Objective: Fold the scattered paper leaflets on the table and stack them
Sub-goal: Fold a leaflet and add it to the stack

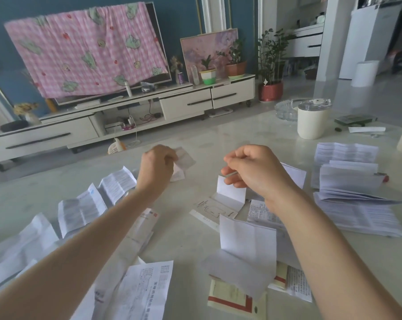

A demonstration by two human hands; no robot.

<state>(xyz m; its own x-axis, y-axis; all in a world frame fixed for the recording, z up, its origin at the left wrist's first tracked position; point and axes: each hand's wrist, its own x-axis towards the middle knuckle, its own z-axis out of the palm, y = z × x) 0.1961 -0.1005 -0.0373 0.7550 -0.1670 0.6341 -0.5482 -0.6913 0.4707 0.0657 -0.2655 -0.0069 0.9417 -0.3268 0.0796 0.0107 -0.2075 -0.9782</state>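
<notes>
Several creased paper leaflets lie scattered over the pale marble table (190, 139). My left hand (157, 168) is raised above the table's middle and grips a small folded leaflet (183, 161), which is blurred. My right hand (253, 169) hovers to the right of it with curled fingers; its fingertips pinch the top edge of a small white leaflet (231, 191) that stands up from a printed sheet. A pile of larger folded leaflets (350, 181) sits at the right. Long unfolded leaflets (79, 211) stretch along the left, and more printed sheets (146, 289) lie near the front edge.
A cream lidded cup (312, 120) and a glass ashtray (286, 109) stand at the far right of the table, beside a dark flat packet (354, 120). A red-bordered booklet (230, 296) lies at the front. Beyond the table is a white TV cabinet (126, 116) with potted plants.
</notes>
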